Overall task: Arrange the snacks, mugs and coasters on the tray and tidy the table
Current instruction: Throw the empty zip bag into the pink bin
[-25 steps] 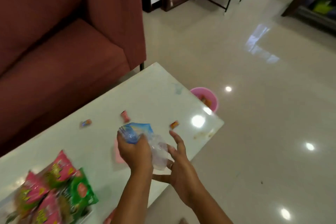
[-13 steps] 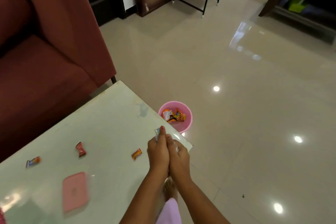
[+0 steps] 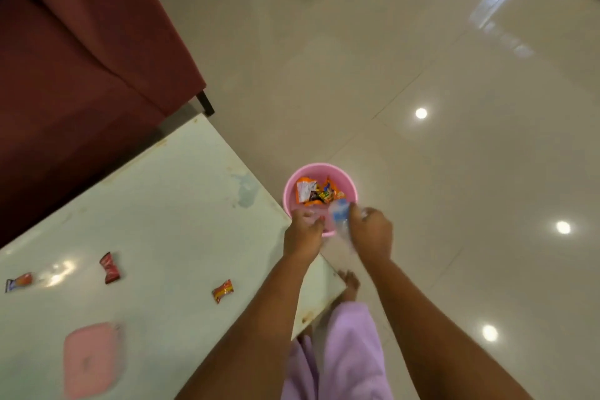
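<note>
My right hand [image 3: 370,230] is shut on a crumpled clear and blue plastic wrapper [image 3: 339,214], held over the near rim of a pink bin [image 3: 319,170] on the floor. My left hand [image 3: 303,232] hovers beside it at the table's corner, fingers curled with nothing visible in them. The bin holds several orange and white wrappers [image 3: 316,193]. On the white table [image 3: 162,204] lie three small wrapped candies: a red one [image 3: 109,268], an orange one [image 3: 222,291] and one at the far left [image 3: 18,281]. A pink coaster [image 3: 90,359] sits near the front edge.
A dark red sofa [image 3: 81,58] stands behind the table on the left. The glossy tiled floor [image 3: 454,107] stretches to the right. My bare foot [image 3: 349,284] and a lilac trouser leg [image 3: 344,351] are just past the table's corner.
Both hands moved forward off the table's corner to the pink bin and came apart. The wrapper now sits in my right hand. The view has swung down toward the bin.
</note>
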`<control>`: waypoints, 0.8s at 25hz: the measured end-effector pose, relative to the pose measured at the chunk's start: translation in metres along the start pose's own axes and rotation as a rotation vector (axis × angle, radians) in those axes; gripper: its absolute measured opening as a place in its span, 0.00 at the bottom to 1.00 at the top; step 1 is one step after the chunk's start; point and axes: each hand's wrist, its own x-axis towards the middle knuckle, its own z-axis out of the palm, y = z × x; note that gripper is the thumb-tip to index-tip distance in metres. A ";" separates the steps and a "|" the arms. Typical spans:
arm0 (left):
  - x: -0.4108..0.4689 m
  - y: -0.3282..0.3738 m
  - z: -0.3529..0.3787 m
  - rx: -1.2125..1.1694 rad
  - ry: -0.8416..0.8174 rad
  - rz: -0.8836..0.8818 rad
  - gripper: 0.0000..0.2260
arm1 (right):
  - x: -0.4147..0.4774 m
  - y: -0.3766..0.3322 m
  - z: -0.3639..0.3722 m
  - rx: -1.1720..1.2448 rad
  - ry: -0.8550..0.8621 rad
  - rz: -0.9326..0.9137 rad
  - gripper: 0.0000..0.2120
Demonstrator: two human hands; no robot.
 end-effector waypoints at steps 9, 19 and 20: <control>0.119 0.009 0.049 0.118 0.036 -0.001 0.13 | 0.138 0.059 0.080 -0.161 -0.483 0.069 0.32; 0.153 -0.020 0.061 0.409 0.022 0.025 0.24 | 0.167 0.057 0.105 -0.784 -0.493 -0.399 0.34; 0.143 -0.017 0.059 0.394 0.045 0.040 0.24 | 0.158 0.051 0.100 -0.771 -0.503 -0.388 0.34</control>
